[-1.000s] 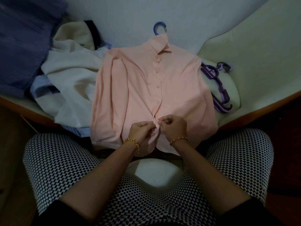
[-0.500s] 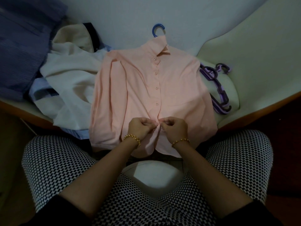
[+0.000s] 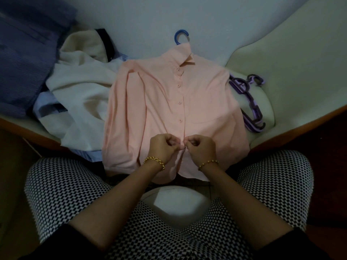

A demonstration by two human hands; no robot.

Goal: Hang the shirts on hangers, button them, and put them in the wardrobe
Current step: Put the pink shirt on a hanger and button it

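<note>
At the far left edge of the bed (image 3: 300,72) lies a dark blue striped cloth (image 3: 28,62). Just beside it is a heap of clothes: a cream shirt (image 3: 84,102) on top and a light blue shirt (image 3: 47,104) under it, reaching the bed's near edge. The pink shirt (image 3: 159,102) lies flat, front up, in the middle of the bed. Its left sleeve overlaps the cream shirt and its hem hangs over the near edge. A blue hanger (image 3: 179,36) is inside it, with the hook showing above the collar. The upper buttons are fastened. The left hand (image 3: 162,147) has its fingers curled and pinches the front strip of the pink shirt low down. The right hand (image 3: 201,149) pinches the same strip from the other side, fingertips almost touching the left's. Each wrist has a gold bracelet. Near the right edge, just beside the pink shirt's right sleeve, lie purple hangers (image 3: 249,102) in a stack.
</note>
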